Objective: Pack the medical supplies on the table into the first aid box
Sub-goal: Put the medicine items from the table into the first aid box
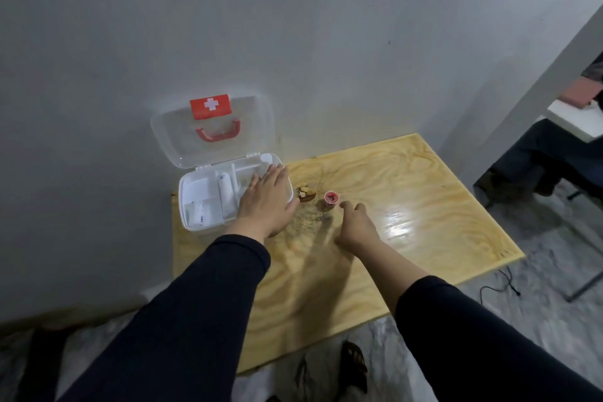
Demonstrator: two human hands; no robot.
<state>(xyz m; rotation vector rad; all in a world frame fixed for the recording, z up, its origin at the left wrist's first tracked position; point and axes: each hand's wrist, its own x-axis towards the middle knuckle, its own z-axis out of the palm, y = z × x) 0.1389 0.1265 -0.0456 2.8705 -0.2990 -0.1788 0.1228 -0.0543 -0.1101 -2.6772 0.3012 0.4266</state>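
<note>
A white first aid box (pixel 195 202) stands at the table's far left with its clear lid (pixel 212 130) up against the wall. White packets and a roll lie in its compartments. My left hand (pixel 266 202) rests flat, palm down, on the box's right side, fingers apart. A small brown bottle with a red cap (pixel 331 198) stands on the table just right of the box. My right hand (pixel 355 222) hovers beside it, fingers loosely curled, fingertips a little short of the bottle. A small brown and white item (pixel 305 194) lies between box and bottle.
The wooden table (pixel 408 192) sits in a corner against a grey wall. A seated person's legs (pixel 548 157) and a white board are at the far right. A cable (pixel 502 284) lies on the floor. Sandals (pixel 354 365) are below the table's near edge.
</note>
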